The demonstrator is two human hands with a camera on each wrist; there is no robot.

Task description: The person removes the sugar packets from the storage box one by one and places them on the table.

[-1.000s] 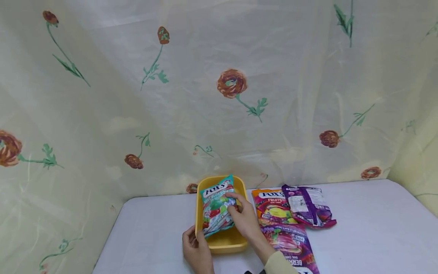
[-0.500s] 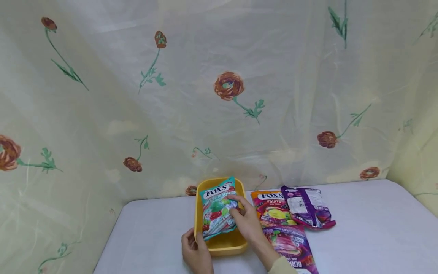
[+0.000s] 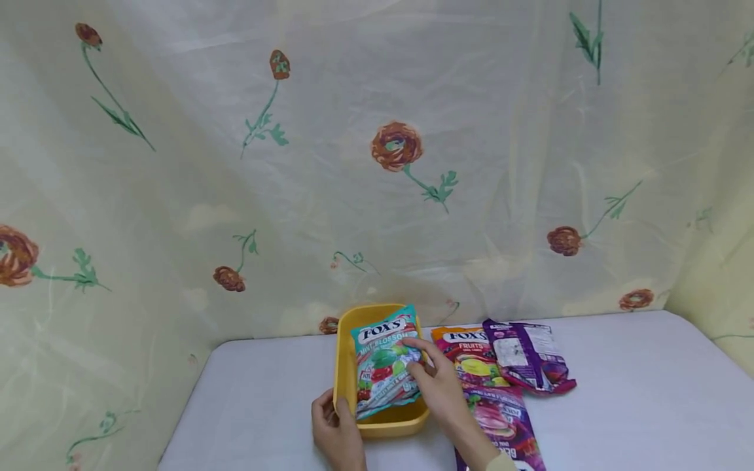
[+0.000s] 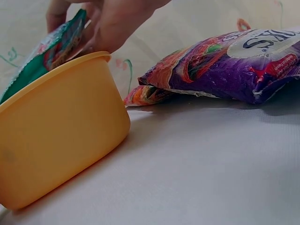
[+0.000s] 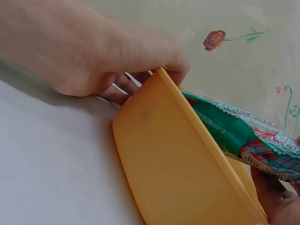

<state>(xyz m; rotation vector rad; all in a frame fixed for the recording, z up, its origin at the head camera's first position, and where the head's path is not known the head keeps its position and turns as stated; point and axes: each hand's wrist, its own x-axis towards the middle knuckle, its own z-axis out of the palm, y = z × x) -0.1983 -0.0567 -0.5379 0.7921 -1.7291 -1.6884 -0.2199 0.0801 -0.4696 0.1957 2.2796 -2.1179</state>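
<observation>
A teal FOX'S Mint Blossom candy bag [image 3: 385,366] lies slanted in the mouth of a yellow plastic tub [image 3: 393,430]. My right hand [image 3: 440,387] grips the bag by its right side, thumb and index finger on the printed front. The other right fingers are behind the bag, partly visible in the right wrist view. My left hand [image 3: 338,433] holds the tub at its near left corner. In the right wrist view the left thumb hooks over the rim of the tub [image 5: 173,140], with fingers against the outer wall. The bag's lower end stays inside the tub.
Right of the tub lie an orange FOX'S Fruits bag [image 3: 468,353], a purple bag [image 3: 527,356] with its back up, and a purple berries bag [image 3: 501,425] nearer me. A white-covered table [image 3: 636,405] carries everything. Floral cloth [image 3: 471,163] hangs behind.
My right hand has shifted a little to the right, bringing the mint candy bag with it toward the tub's right side. The left hand keeps its hold on the tub.
</observation>
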